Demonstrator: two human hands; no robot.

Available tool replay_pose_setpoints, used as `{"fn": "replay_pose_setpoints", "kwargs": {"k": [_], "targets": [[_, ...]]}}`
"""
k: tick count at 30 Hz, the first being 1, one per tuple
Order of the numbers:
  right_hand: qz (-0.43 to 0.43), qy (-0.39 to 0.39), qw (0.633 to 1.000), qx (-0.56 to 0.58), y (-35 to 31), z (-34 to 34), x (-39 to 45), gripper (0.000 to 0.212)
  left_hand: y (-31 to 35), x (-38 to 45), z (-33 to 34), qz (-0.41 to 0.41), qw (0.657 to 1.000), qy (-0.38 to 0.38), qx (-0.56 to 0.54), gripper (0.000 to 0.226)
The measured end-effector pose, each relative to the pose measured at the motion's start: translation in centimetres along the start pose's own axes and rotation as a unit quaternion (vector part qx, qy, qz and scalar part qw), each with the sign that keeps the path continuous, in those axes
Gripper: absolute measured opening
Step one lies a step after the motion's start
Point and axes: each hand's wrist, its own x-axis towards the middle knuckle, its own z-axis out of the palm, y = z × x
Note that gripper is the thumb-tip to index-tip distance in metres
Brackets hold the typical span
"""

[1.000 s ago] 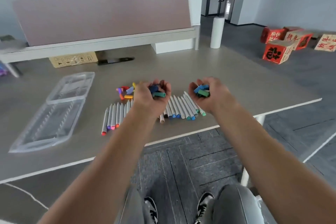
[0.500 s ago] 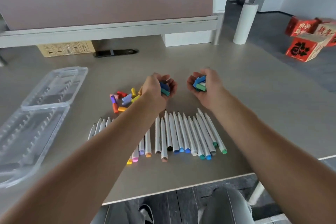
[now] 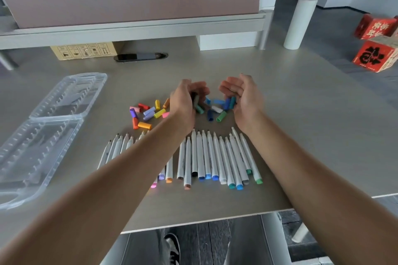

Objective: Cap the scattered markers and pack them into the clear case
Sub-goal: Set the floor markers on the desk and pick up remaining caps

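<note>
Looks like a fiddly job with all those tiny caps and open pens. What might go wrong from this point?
Caps could roll: the hands, left and right, are spilling blue and green caps onto the table, and round ones like these may wander.

Colours may get mixed: the warm-coloured caps lie in a separate jumble, so each must be matched to its marker.

The uncapped markers lie under the forearms, so ink could smear.

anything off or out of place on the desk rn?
Nothing damaged or spilled. Every marker in the row is uncapped, and the loose caps lie in piles beyond their tips. The clear case lies open on the left, with no markers in it.
</note>
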Motion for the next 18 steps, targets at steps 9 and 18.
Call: {"fn": "replay_pose_setpoints", "kwargs": {"k": [9,18], "targets": [[0.005,-0.017,0.999,-0.047,-1.1,-1.6,-1.9,0.036,0.0,-1.3,0.1,0.106,0.97,-0.065,0.209,0.033],[-0.14,-0.015,0.921,-0.364,-0.6,-6.2,-7.9,0.016,0.8,-9.3,-2.3,0.266,0.839,-0.11,0.463,0.027]]}}
